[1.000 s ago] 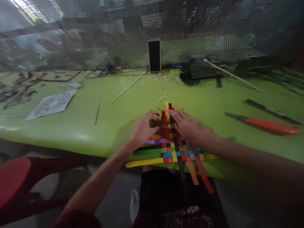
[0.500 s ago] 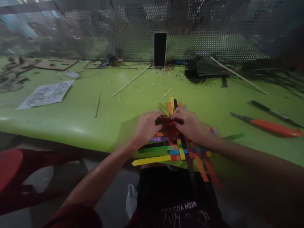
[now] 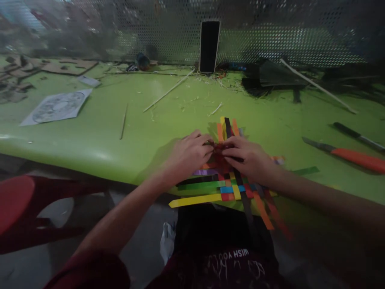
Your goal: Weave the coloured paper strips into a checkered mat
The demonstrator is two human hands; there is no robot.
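A woven piece of coloured flat strips [image 3: 237, 192] lies at the table's near edge, partly covered by my hands. A yellow strip [image 3: 195, 200] and a green strip [image 3: 201, 186] stick out to the left, while black, orange and red ends hang toward my lap. My left hand [image 3: 192, 152] pinches at the upper part of the weave, around a dark reddish strip [image 3: 218, 147]. Facing it, my right hand [image 3: 249, 158] is closed on the same spot, fingertips close to the left ones. Exactly how the fingers grip the strip is hidden.
An orange-handled knife [image 3: 357, 158] and a black-handled tool [image 3: 351, 130] lie at right. A phone [image 3: 209, 47] stands against the mesh wall. Thin sticks [image 3: 168, 91], a printed sheet [image 3: 58, 106] and cardboard pieces [image 3: 64, 66] are spread about. A red stool [image 3: 15, 200] stands lower left.
The view has tilted down and shifted slightly. My fingertips have come closer together over the strip, with the right fingers lying flatter. The weave stays in place.
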